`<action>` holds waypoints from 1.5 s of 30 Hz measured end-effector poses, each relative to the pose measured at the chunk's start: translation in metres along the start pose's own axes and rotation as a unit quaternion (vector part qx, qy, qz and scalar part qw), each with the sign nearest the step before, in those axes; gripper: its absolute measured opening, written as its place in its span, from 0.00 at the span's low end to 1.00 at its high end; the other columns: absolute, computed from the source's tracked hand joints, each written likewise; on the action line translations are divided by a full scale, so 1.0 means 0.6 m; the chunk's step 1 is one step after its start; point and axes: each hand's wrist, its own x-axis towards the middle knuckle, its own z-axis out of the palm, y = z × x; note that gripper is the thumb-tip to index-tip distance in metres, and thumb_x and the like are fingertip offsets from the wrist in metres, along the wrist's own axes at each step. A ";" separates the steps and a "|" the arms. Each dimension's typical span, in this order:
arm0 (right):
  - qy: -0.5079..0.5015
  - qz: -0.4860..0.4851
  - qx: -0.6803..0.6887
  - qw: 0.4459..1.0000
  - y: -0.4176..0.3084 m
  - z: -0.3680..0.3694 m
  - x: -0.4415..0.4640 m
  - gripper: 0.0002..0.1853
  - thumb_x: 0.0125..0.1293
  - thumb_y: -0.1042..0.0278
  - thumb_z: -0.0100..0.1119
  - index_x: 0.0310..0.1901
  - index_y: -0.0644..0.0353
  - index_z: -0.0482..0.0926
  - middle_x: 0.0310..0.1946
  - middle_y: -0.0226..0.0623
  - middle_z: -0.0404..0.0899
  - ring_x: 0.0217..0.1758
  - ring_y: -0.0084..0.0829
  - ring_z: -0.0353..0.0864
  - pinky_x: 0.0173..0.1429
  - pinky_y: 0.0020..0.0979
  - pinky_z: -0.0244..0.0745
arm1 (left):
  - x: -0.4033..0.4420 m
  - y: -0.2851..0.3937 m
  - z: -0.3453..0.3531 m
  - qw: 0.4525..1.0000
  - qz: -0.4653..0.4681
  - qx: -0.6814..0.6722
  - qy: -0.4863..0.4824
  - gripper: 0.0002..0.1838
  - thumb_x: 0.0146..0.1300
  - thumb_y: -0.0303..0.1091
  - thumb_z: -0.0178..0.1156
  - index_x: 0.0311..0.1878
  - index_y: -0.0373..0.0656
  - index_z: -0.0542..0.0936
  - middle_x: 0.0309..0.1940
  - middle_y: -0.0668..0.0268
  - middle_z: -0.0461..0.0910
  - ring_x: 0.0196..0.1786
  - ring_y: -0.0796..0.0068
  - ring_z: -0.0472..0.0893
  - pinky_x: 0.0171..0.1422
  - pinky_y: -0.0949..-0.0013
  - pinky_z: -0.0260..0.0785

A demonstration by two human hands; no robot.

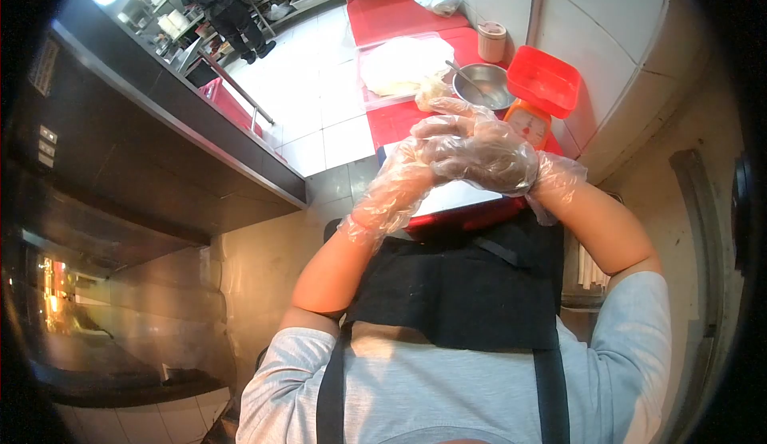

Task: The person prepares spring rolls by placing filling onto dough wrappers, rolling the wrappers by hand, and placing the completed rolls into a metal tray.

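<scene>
My left hand [407, 174] and my right hand [491, 152], both in clear plastic gloves, are pressed together with their fingers curled and overlapping. Whatever lies between the palms is hidden. Below them is a white flat surface [455, 197], partly covered by my hands, with a red edge toward my apron. Just beyond the fingers, a small pale lump [432, 91] sits beside a metal bowl [497, 81] with a spoon in it. A large white, dough-like mass [406, 62] lies in a clear tray behind.
An orange kitchen scale [527, 123] carries a red plastic tub [551, 81] at the right. Farther back, a lidded cup [491, 42] and a plastic bag [438, 1] stand by the tiled wall. A dark counter [176, 124] runs along the left. Another person [224, 13] stands at far shelves.
</scene>
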 end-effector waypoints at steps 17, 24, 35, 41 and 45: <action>0.179 0.501 0.336 0.778 -0.028 0.062 -0.111 0.36 0.77 0.34 0.37 0.43 0.62 0.85 0.38 0.40 0.84 0.47 0.34 0.83 0.54 0.37 0.77 | 0.001 0.056 0.001 0.975 -0.109 -0.162 0.107 0.10 0.60 0.31 0.71 0.35 0.39 0.79 0.28 0.67 0.75 0.35 0.73 0.78 0.41 0.66 0.71; 0.190 0.393 0.878 0.197 -0.045 0.178 -0.075 0.17 0.77 0.55 0.51 0.52 0.61 0.76 0.40 0.37 0.82 0.39 0.32 0.84 0.44 0.32 0.84 | -0.012 0.037 0.031 0.953 0.278 0.100 0.071 0.09 0.53 0.23 0.68 0.32 0.42 0.75 0.29 0.65 0.78 0.33 0.70 0.77 0.39 0.63 0.72; 0.110 0.507 0.659 0.544 -0.056 0.174 -0.041 0.19 0.60 0.70 0.74 0.47 0.57 0.73 0.27 0.24 0.74 0.21 0.18 0.72 0.23 0.23 0.70 | 0.032 0.011 -0.026 0.975 -0.047 -0.193 0.101 0.14 0.65 0.36 0.65 0.49 0.39 0.80 0.43 0.65 0.80 0.40 0.74 0.77 0.47 0.70 0.72; -0.189 0.484 0.474 0.711 -0.005 0.105 -0.086 0.41 0.50 0.70 0.77 0.69 0.57 0.70 0.47 0.34 0.79 0.49 0.29 0.80 0.54 0.31 0.78 | 0.012 0.014 0.000 0.967 -0.156 -0.187 0.077 0.12 0.67 0.41 0.65 0.43 0.43 0.82 0.30 0.70 0.77 0.28 0.77 0.76 0.30 0.72 0.68; -0.067 0.406 0.358 0.838 0.011 -0.014 -0.025 0.45 0.44 0.67 0.80 0.69 0.54 0.73 0.46 0.34 0.80 0.50 0.29 0.80 0.52 0.33 0.78 | 0.006 0.046 0.005 0.972 -0.208 -0.092 0.059 0.11 0.63 0.39 0.69 0.42 0.42 0.82 0.29 0.70 0.79 0.33 0.76 0.78 0.37 0.70 0.72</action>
